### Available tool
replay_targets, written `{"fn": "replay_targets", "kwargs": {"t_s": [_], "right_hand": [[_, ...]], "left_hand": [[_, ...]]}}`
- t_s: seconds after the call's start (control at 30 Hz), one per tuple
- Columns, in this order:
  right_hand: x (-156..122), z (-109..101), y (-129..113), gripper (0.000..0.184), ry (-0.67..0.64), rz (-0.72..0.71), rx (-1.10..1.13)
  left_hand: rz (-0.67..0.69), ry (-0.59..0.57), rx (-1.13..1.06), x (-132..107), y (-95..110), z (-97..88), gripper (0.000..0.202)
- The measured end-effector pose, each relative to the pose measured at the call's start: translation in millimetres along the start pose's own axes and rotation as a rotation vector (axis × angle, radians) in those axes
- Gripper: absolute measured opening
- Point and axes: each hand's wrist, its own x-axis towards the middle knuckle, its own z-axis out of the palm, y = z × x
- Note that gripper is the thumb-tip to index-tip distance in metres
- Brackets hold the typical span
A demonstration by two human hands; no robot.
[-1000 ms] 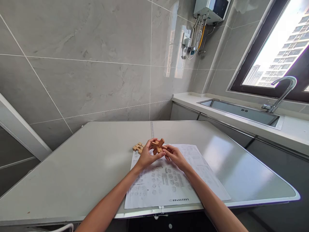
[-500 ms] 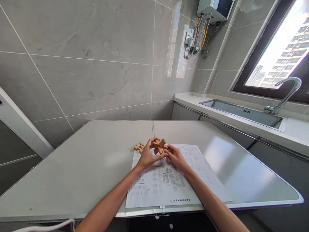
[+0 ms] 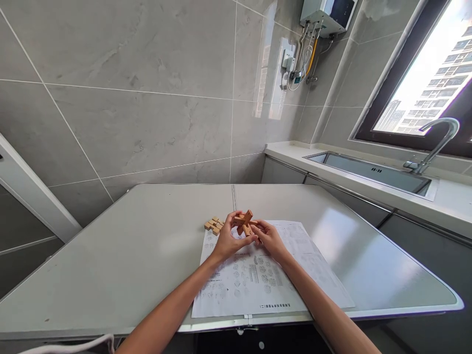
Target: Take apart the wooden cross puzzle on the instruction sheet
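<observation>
Between my two hands is a wooden burr puzzle (image 3: 246,223), its crossed bars partly fitted together and held just above the paper. My left hand (image 3: 230,235) is closed round its left side, thumb along the near edge and fingers behind. Pinched at the right side, my right hand (image 3: 270,238) grips the end of a bar; its fingertips partly hide that spot. Several loose notched wooden pieces (image 3: 213,225) lie on the table just left of my left hand. Beneath both hands a printed instruction sheet (image 3: 250,290) is spread out, covered in small diagrams.
The pale folding table (image 3: 110,255) has a seam down its middle. To the right runs a counter (image 3: 283,149) with a sink (image 3: 368,169) and a curved faucet (image 3: 438,142). A tiled wall (image 3: 147,123) stands behind the table. A white cable (image 3: 73,345) shows at the lower left.
The puzzle has tilted slightly in my hands, and both hands have shifted a little to the right. The loose pieces and the sheet stay where they were.
</observation>
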Motion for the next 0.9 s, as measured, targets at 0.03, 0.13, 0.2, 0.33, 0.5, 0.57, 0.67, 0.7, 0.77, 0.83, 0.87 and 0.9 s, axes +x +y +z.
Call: {"fn": "replay_targets", "kwargs": {"t_s": [0.03,0.13,0.2,0.33,0.5,0.57,0.67,0.7,0.77,0.83,0.87,0.9], "right_hand": [[-0.1,-0.1,0.0,0.045,0.0,0.0,0.006],[-0.9,-0.2,-2.4,0.042,0.009,-0.004,0.026],[-1.3,-0.3,-4.5,0.041,0.03,-0.008,0.031],[-1.1,-0.8,-7.2,0.045,0.082,-0.008,0.032],[-1.5,-1.8,-9.6,0.044,0.116,-0.01,0.036],[-1.8,-1.6,-11.3,0.044,0.124,-0.007,0.038],[-1.8,-0.5,-13.8,0.044,0.136,-0.008,0.042],[-1.6,-0.2,-14.2,0.044,0.139,-0.009,0.043],[-1.2,-0.2,-14.0,0.045,0.148,-0.011,0.048],[-0.6,-1.4,-12.3,0.045,0.164,-0.012,0.059],[-0.1,-2.6,-11.1,0.045,0.177,-0.012,0.068],[0.4,-4.1,-9.7,0.045,0.193,-0.01,0.08]], "left_hand": [[-0.008,-0.006,0.002,0.0,0.6,-0.5,0.08],[-0.038,-0.023,0.013,-0.1,1.7,-1.0,0.08],[-0.059,-0.033,-0.005,0.2,0.9,-0.4,0.079],[-0.113,-0.08,-0.123,1.2,-2.1,0.3,0.068],[-0.246,-0.088,-0.189,3.6,-1.6,-1.7,0.059],[-0.261,-0.074,-0.181,4.8,-2.3,-1.8,0.058],[-0.212,-0.095,-0.152,5.7,-4.1,-0.8,0.051],[-0.191,-0.107,-0.133,5.8,-4.3,-0.3,0.049],[-0.153,-0.113,-0.087,5.7,-3.8,0.6,0.048],[-0.132,-0.092,-0.061,5.5,-2.5,1.4,0.048],[-0.132,-0.081,-0.062,5.3,-1.9,1.8,0.049],[-0.139,-0.074,-0.07,5.2,-1.5,2.1,0.049]]}}
